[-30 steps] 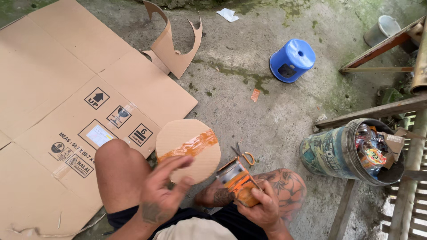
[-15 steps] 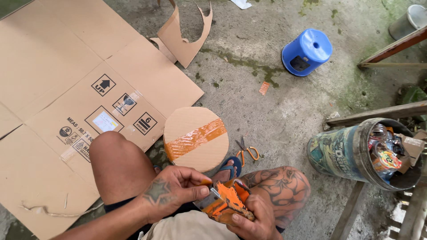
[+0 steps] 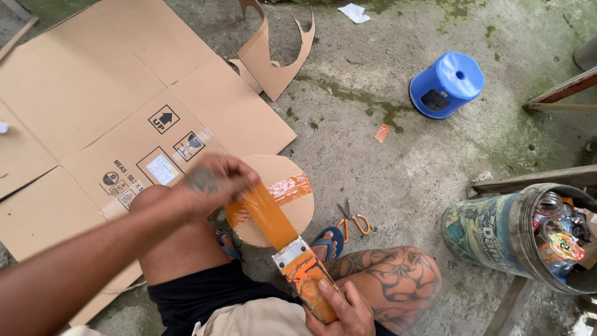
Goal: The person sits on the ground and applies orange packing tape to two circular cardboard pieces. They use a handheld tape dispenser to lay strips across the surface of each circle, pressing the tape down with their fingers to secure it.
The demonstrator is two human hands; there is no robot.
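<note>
While taut between them, orange tape strip: left hand grip pinching its end, right hand clamped on dispenser.

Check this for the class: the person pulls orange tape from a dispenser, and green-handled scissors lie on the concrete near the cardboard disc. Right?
Not quite. In the head view the scissors have orange handles, not green. The rest holds: orange tape is drawn from the dispenser, by the cardboard disc.
</note>
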